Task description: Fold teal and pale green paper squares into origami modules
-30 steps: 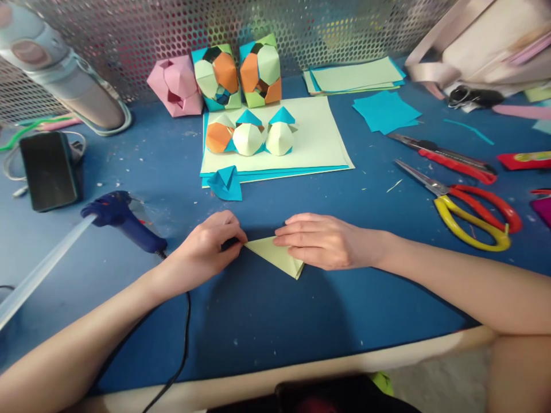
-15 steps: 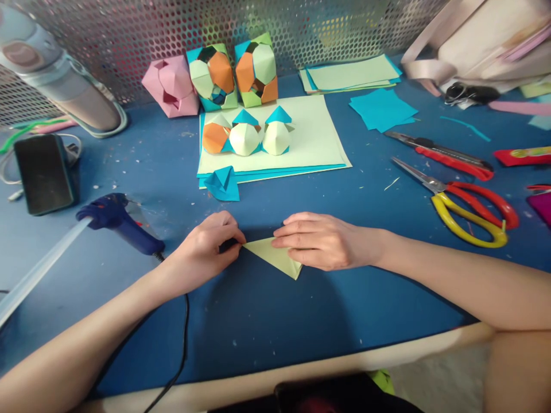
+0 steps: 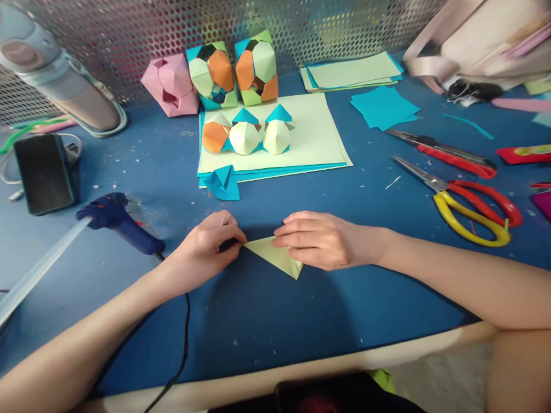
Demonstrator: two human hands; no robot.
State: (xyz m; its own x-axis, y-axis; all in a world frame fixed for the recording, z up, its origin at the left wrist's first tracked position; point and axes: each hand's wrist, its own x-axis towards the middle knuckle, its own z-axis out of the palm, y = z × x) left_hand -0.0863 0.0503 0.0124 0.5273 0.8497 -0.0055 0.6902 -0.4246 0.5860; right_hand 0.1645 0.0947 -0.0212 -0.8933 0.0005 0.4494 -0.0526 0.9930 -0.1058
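A pale green paper [image 3: 275,255], folded into a triangle, lies on the blue table [image 3: 258,321] in front of me. My left hand [image 3: 206,248] is curled, and its fingertips pinch the triangle's left tip. My right hand [image 3: 322,241] lies flat on the triangle's right part, fingers together and stretched, pressing it down. A small folded blue paper piece [image 3: 222,183] sits just beyond my hands.
Folded paper models [image 3: 245,135] sit on a stack of green and blue sheets [image 3: 318,143]; bigger models [image 3: 232,71] stand by the perforated wall. A blue glue gun [image 3: 120,221] and phone [image 3: 43,172] lie left. Scissors [image 3: 469,206], a cutter [image 3: 443,154] and loose sheets [image 3: 383,108] lie right.
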